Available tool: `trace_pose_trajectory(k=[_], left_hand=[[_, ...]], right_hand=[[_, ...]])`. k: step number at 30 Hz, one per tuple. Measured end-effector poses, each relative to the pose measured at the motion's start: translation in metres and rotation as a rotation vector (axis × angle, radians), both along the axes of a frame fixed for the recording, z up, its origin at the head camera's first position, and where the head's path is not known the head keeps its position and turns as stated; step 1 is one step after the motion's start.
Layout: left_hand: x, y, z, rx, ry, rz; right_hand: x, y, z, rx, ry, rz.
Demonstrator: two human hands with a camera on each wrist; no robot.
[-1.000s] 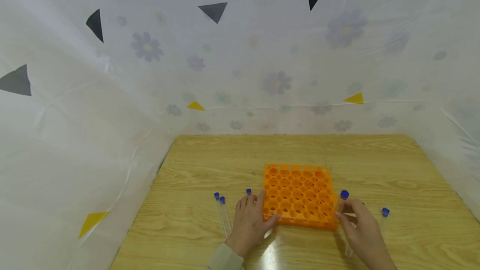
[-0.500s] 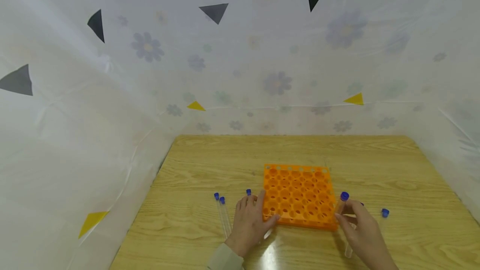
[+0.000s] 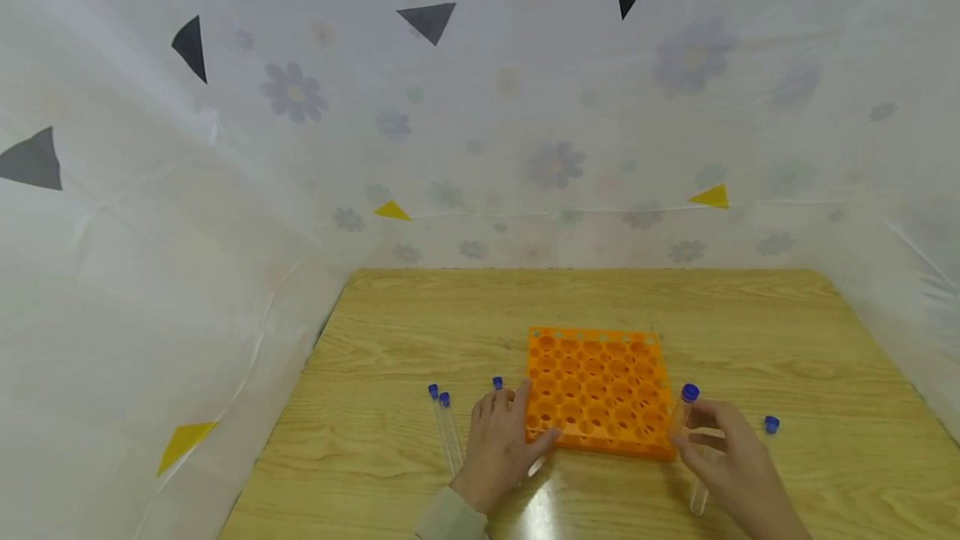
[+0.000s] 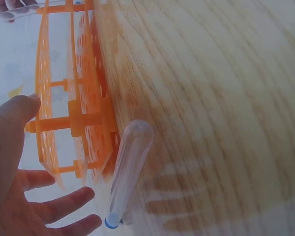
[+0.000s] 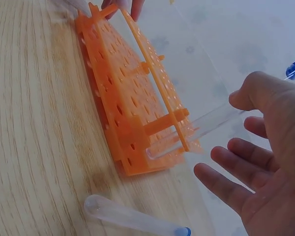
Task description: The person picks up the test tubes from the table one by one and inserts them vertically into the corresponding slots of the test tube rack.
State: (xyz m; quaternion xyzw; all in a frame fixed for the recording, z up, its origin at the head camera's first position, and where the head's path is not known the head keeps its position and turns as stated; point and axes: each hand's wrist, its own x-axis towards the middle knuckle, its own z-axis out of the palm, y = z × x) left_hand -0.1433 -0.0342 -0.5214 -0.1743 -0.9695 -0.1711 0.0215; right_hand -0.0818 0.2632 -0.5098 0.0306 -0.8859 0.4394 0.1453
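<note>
An orange test tube rack [image 3: 596, 390] stands on the wooden table. My right hand [image 3: 731, 461] pinches a clear, blue-capped test tube [image 5: 214, 120] between thumb and index finger at the rack's near right corner. The tube's rounded lower end shows inside the rack in the right wrist view; its other fingers are spread away from it. At the near left corner my left hand [image 3: 498, 444] touches the rack, thumb along the front and index finger along the side, fingers fairly straight. Below that corner lies another capped tube [image 4: 130, 169].
Two capped tubes [image 3: 447, 432] lie left of the left hand, and a blue cap [image 3: 497, 383] shows just behind it. Under the right hand lies a loose tube [image 5: 123, 216]. Farther right is another blue cap [image 3: 772, 424], its tube mostly hidden. White floral sheeting [image 3: 555, 107] surrounds the table.
My right hand has shifted very slightly to the right around the tube, covering a cap that showed behind it. The left hand and the rack have stayed in place.
</note>
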Motion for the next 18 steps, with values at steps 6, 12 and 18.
trace_pose_trajectory(k=[6, 12, 18], left_hand=[[0.0, 0.0, 0.001, 0.005, -0.004, 0.0], [0.0, 0.0, 0.002, 0.006, -0.035, 0.003], [0.001, 0.0, 0.002, 0.012, -0.037, 0.008]], right_hand=[[0.004, 0.014, -0.003, 0.042, 0.037, -0.023], [0.007, 0.027, 0.001, 0.081, -0.016, -0.149], [0.008, 0.038, -0.001, 0.111, -0.092, -0.271]])
